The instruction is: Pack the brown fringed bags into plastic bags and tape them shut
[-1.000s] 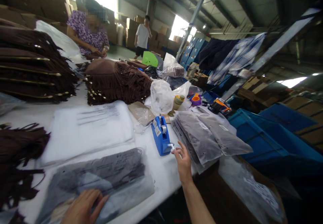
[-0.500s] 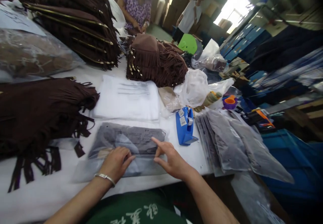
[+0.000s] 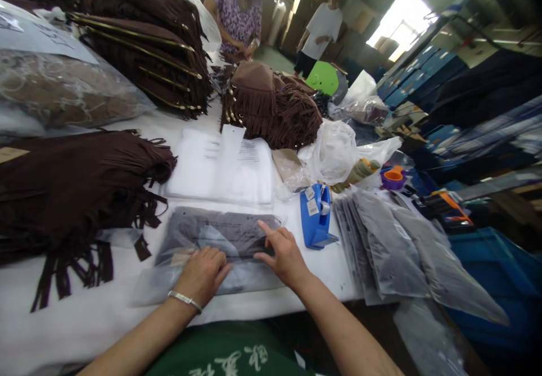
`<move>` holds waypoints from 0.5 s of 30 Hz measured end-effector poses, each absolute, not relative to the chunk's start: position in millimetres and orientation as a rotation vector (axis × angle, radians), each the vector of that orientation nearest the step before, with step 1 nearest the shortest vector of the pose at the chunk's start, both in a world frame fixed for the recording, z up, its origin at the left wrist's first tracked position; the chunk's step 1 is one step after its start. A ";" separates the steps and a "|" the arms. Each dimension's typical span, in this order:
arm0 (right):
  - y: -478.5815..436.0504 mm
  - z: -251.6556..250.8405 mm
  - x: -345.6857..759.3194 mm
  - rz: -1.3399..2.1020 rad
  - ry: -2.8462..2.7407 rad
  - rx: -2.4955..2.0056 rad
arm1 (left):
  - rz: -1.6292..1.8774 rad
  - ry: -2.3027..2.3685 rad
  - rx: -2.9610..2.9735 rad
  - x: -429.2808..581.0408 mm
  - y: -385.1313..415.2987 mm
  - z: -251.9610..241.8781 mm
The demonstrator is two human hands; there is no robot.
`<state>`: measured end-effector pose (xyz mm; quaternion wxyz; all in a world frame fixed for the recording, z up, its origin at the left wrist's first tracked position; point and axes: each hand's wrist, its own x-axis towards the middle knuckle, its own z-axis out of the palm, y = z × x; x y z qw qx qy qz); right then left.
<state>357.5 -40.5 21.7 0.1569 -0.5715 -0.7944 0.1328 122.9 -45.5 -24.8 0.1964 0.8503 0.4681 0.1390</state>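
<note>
A frosted plastic bag (image 3: 248, 277) lies flat on the table in front of me, with a dark, folded item (image 3: 231, 226) inside. My left hand (image 3: 202, 274) rests on the lower middle of the bag, fingers together and extended, thumb out to the side. On the bag's right part lies my right hand (image 3: 283, 254), its index finger stretched forward and its thumb apart. Neither hand grips anything that I can see. Just right of the bag stands a blue tape dispenser (image 3: 312, 218). Behind the bag is a stack of white printed plastic bags (image 3: 220, 175).
Brown fringed bags (image 3: 84, 184) lie at the left, more (image 3: 275, 102) at the back. Filled grey plastic packages (image 3: 385, 246) lean at the right, near a blue crate (image 3: 499, 274). Two people (image 3: 237, 9) are across the table.
My right hand has slid slightly up the bag. My left hand stays in about the same place on it. The whole view has shifted a little.
</note>
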 end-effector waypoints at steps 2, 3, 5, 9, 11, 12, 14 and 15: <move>-37.9 21.1 357.7 0.426 -2.278 -1.601 | 0.360 1.298 2.362 114.5 -45.6 -21.7; -35.9 21.6 358.1 0.416 -2.236 -1.623 | 0.348 1.303 2.348 106.9 -45.8 -19.4; -31.3 25.6 358.1 0.400 -2.093 -1.658 | 0.341 1.322 2.312 86.4 -46.7 -14.8; -22.8 40.3 339.0 0.698 -2.060 -1.463 | 0.396 1.322 2.212 46.1 -49.3 -12.6; -18.1 46.4 316.3 0.964 -2.200 -1.317 | 0.435 1.347 2.172 37.6 -49.9 -16.9; -15.1 48.4 302.9 1.057 -2.296 -1.264 | 0.457 1.370 2.158 36.6 -50.1 -19.9; -8.0 49.6 274.6 1.085 -2.542 -1.212 | 0.499 1.413 2.141 38.7 -50.2 -26.4; -4.2 48.7 261.0 1.029 -2.685 -1.210 | 0.514 1.429 2.138 40.7 -50.2 -29.5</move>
